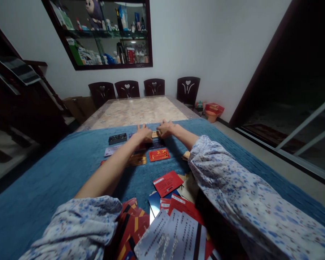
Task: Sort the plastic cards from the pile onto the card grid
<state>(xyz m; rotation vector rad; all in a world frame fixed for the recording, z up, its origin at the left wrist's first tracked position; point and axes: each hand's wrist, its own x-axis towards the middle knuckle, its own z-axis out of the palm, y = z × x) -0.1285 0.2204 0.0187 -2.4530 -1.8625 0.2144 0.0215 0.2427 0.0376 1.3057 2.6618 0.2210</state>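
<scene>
At the far end of several laid-out cards, my left hand (pixel 144 134) and my right hand (pixel 165 129) face each other. A gold card (pixel 155 134) shows between them, with the fingers of both hands closed at its ends and partly hidden. Just below lies a dark card (pixel 156 144), then a red card with gold print (pixel 159 155). Left of my forearm are a black card (pixel 117 138) and a pale card (pixel 111 150). Another gold card (pixel 139 159) is partly covered by that forearm.
Nearer me, loose piles hold red cards (pixel 168 183), white cards with dark stripes (pixel 176 236) and red-and-yellow cards (pixel 132 227). A blue cloth (pixel 78 162) covers the near table (pixel 141 108). Dark chairs (pixel 154 87) stand along the wall below a shelf (pixel 116 66).
</scene>
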